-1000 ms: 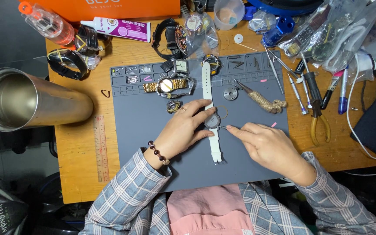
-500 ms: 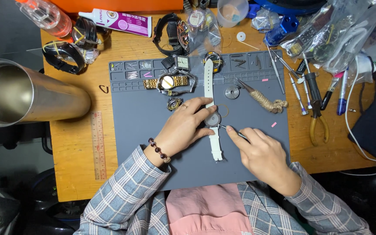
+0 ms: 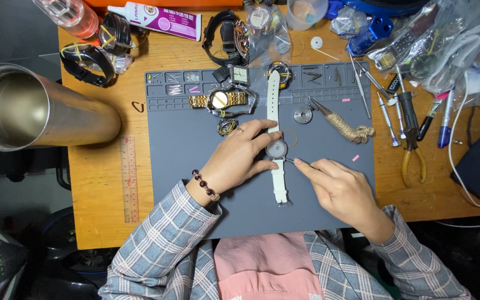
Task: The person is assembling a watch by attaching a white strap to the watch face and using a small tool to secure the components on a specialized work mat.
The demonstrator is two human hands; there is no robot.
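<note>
Two hands work over the grey mat (image 3: 195,183) that covers the middle of our tabletop (image 3: 106,183). Nearest us, our plaid sleeves come in over the near edge of the mat. Our left hand (image 3: 240,158), with a dark bead bracelet (image 3: 205,185) at the wrist, lies on the mat, and its grip pinches the round case of the white-strapped watch (image 3: 276,149) between thumb and fingers. Our right hand (image 3: 343,189) sits just to the right, its grip closed on a thin metal tool (image 3: 289,161) whose tip touches the right side of the watch case. The watch lies flat at the centre of the mat, its strap running straight from the near part of the mat toward the far edge.

Further off on the mat we see a small gear-like disc (image 3: 303,115) and a pair of tweezers wrapped in cord (image 3: 340,123) to the right of the strap, and a gold-banded watch (image 3: 220,100) to its left. Small compartments with parts line the mat's far edge.

A wooden ruler (image 3: 129,178) lies on the bare wood left of the mat, and a steel flask (image 3: 34,111) lies on its side over the left edge. Yellow-handled pliers (image 3: 412,155) and pens rest near the right edge. Along the far edge lie a glue tube (image 3: 156,15), black watch straps (image 3: 87,58) and plastic bags (image 3: 445,44).
</note>
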